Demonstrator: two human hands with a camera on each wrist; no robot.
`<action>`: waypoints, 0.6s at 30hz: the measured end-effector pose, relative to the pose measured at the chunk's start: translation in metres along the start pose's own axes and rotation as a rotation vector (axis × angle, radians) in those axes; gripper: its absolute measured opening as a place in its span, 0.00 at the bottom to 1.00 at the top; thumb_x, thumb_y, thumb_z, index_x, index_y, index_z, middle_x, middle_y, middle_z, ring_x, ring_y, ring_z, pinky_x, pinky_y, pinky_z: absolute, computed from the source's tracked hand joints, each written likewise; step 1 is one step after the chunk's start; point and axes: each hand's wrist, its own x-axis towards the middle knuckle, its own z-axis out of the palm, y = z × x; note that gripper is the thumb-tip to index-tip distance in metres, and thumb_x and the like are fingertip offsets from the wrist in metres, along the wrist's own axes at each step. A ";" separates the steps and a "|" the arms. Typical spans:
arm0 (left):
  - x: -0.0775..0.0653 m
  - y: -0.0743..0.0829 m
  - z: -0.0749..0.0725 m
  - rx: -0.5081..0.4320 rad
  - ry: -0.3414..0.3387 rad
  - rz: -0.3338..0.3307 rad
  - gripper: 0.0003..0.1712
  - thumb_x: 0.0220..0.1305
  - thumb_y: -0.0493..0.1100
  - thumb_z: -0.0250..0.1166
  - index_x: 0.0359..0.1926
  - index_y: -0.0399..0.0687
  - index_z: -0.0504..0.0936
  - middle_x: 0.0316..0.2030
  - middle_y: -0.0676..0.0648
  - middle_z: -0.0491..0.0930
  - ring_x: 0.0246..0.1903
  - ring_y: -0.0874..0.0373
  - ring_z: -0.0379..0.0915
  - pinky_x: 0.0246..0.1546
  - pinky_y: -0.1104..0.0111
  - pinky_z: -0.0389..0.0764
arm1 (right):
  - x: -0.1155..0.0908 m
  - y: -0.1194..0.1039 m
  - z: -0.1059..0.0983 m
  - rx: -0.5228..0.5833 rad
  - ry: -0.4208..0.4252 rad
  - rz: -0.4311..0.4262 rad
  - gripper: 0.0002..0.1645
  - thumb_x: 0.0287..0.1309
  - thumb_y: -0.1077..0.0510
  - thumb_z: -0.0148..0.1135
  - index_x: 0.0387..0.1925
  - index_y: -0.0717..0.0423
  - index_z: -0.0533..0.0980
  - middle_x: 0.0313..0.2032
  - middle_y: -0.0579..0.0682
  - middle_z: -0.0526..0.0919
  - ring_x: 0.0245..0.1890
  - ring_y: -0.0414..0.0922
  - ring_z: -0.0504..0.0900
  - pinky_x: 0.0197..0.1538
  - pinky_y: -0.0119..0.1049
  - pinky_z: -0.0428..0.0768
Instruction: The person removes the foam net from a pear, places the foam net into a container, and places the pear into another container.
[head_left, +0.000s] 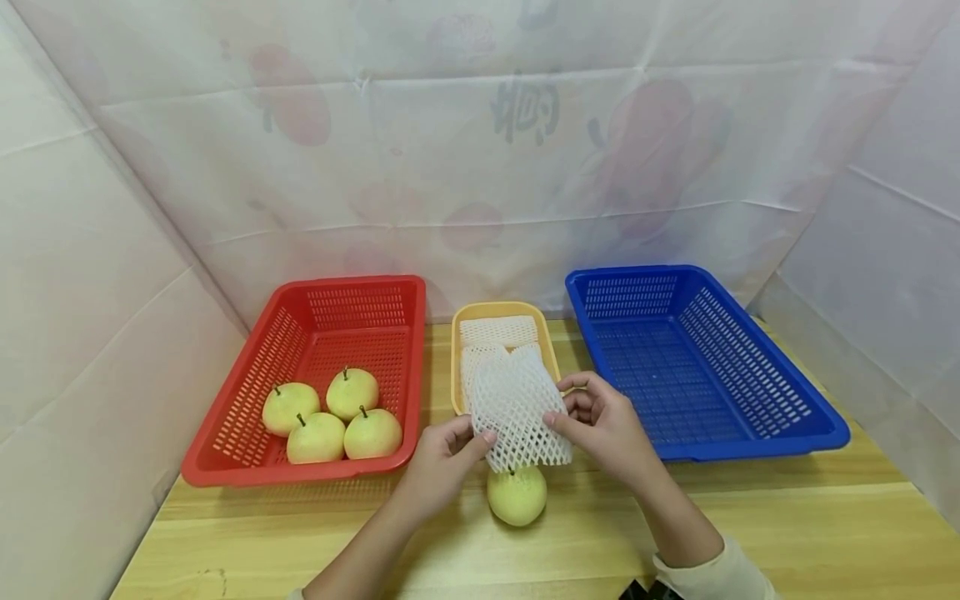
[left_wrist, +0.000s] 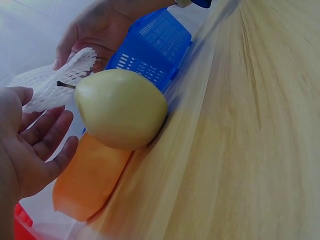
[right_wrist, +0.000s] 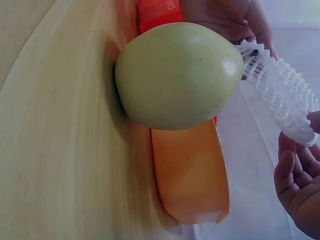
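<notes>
A white foam fruit net point(head_left: 519, 404) is spread between both hands, its near edge just above a yellow-green pear point(head_left: 517, 497) standing on the table with its stem up. The left hand point(head_left: 444, 462) pinches the net's left edge between thumb and fingers; in the left wrist view the other fingers of that hand point(left_wrist: 35, 140) are loosely bent. On the opposite edge, the right hand point(head_left: 609, 425) pinches the net. Seen from the right wrist, the net's mouth point(right_wrist: 255, 62) is near the pear's stem, and the pear point(right_wrist: 177, 75) is outside it.
Several pears point(head_left: 318, 437) lie in the red basket point(head_left: 225, 477) on the left. Behind the hands, a yellow-orange tray point(head_left: 457, 383) holds more foam nets point(head_left: 498, 331). A blue basket point(head_left: 690, 358) stands on the right. Cloth walls point(head_left: 465, 167) enclose the wooden table point(head_left: 585, 550).
</notes>
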 end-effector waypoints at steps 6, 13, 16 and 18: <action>0.001 -0.004 0.000 0.092 -0.093 -0.041 0.19 0.69 0.48 0.61 0.56 0.45 0.80 0.48 0.45 0.84 0.46 0.56 0.80 0.47 0.67 0.82 | 0.001 0.002 0.000 -0.024 0.071 0.010 0.20 0.57 0.59 0.71 0.50 0.59 0.76 0.29 0.53 0.82 0.24 0.39 0.77 0.26 0.31 0.77; -0.001 -0.007 0.004 0.157 -0.218 -0.072 0.24 0.61 0.50 0.70 0.58 0.56 0.79 0.53 0.52 0.81 0.54 0.52 0.77 0.50 0.68 0.80 | 0.003 0.001 0.000 0.019 0.137 0.022 0.19 0.57 0.60 0.70 0.49 0.62 0.76 0.30 0.55 0.83 0.26 0.40 0.79 0.28 0.30 0.79; -0.001 -0.009 0.006 0.184 -0.226 -0.035 0.22 0.58 0.49 0.73 0.54 0.56 0.81 0.51 0.53 0.81 0.53 0.53 0.76 0.50 0.66 0.80 | 0.007 0.000 0.001 0.023 0.175 0.018 0.20 0.57 0.60 0.70 0.50 0.61 0.76 0.31 0.56 0.83 0.27 0.41 0.79 0.29 0.30 0.79; -0.001 -0.011 0.007 0.216 -0.222 -0.014 0.20 0.57 0.49 0.73 0.51 0.56 0.82 0.50 0.54 0.81 0.52 0.56 0.76 0.50 0.66 0.80 | 0.010 -0.001 0.003 0.018 0.203 0.014 0.20 0.57 0.60 0.71 0.50 0.60 0.77 0.31 0.56 0.82 0.27 0.41 0.79 0.30 0.29 0.79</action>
